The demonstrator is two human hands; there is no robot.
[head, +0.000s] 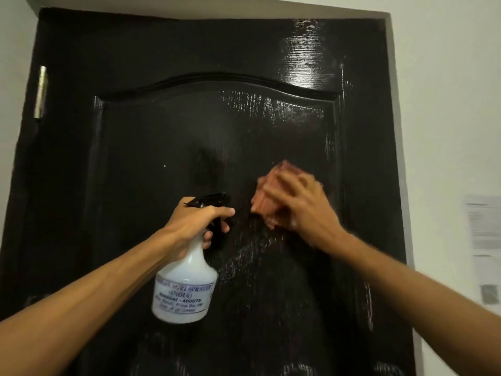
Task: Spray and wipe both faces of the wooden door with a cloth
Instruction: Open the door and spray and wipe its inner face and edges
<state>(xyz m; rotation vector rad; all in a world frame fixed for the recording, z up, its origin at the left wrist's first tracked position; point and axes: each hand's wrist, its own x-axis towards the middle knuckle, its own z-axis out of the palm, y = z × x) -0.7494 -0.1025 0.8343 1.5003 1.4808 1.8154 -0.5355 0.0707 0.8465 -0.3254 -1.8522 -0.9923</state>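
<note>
step: wipe door (162, 131) | right hand (301, 210) spread flat, pressing cloth (268, 196) | left hand (195, 221) curled round spray bottle (187, 289) | tip: overlap strokes, follow wet streaks, firm even pressure

Light was dim, and the glossy black wooden door (168, 137) swallowed detail. White glare streaked its upper right. Motion blur smeared the right hand (301, 207) and the reddish-brown cloth (271, 196); the white plastic spray bottle (187, 280) had a soft label. Door edges bowed with wide-angle distortion; the printed paper sheet (485, 240) was unreadable.
</note>
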